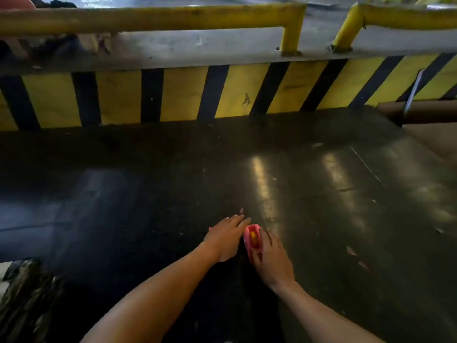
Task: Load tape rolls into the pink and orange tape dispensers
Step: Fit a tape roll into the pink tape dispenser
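Note:
A small pink tape dispenser (252, 237) with a yellow part inside rests on the dark floor in the lower middle of the head view. My right hand (272, 261) wraps around its right side and holds it. My left hand (226, 237) lies just left of it, fingers stretched forward and together, fingertips close to the dispenser's front end. Whether the left hand covers something I cannot tell; a bit of pink shows at its left edge. No orange dispenser or loose tape roll is visible.
A yellow-and-black striped curb (222, 92) with a yellow guard rail (153, 17) runs across the far side. Brown cardboard (432, 134) lies at the right. A dark patterned cloth (27, 293) sits at the lower left. Small scraps (351, 251) litter the floor right of my hands.

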`<state>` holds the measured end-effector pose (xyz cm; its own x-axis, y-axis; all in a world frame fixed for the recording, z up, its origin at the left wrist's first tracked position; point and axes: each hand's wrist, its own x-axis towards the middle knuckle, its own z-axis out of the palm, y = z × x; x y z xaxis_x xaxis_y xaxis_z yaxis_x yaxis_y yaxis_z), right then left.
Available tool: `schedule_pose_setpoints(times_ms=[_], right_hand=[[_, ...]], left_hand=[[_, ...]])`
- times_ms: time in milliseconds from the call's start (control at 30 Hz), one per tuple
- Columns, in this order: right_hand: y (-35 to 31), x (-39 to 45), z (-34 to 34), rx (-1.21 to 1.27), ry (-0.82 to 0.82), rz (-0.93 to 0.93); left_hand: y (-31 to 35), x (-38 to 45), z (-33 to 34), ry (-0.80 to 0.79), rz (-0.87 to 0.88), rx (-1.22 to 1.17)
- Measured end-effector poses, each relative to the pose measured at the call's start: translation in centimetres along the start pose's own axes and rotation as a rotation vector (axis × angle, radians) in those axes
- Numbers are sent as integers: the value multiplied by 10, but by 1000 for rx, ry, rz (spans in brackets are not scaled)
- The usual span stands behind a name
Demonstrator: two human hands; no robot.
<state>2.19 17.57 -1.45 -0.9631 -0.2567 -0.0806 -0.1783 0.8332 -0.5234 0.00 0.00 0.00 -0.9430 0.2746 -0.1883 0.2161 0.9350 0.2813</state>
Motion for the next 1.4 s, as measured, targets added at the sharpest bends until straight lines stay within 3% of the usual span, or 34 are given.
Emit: schedule_pose_setpoints(times_ms=[200, 367, 533, 733, 1067, 1400], right_hand=[[4, 7, 17, 95, -6, 63], [12, 11, 20, 87, -45, 66], [39, 5, 8, 89, -172, -130], [59, -12, -10, 5, -292, -322], [39, -70, 22, -71, -38, -436], [17, -83, 35, -135, -23, -558]], left_hand=[[-1, 26, 11, -177, 70, 22], [1, 29, 17, -122, 77, 37], [2, 12, 27, -71, 70, 147], [20, -27, 36, -56, 31, 103], [30, -107, 69, 22, -122, -123], [23, -136, 70, 42, -199, -144]])
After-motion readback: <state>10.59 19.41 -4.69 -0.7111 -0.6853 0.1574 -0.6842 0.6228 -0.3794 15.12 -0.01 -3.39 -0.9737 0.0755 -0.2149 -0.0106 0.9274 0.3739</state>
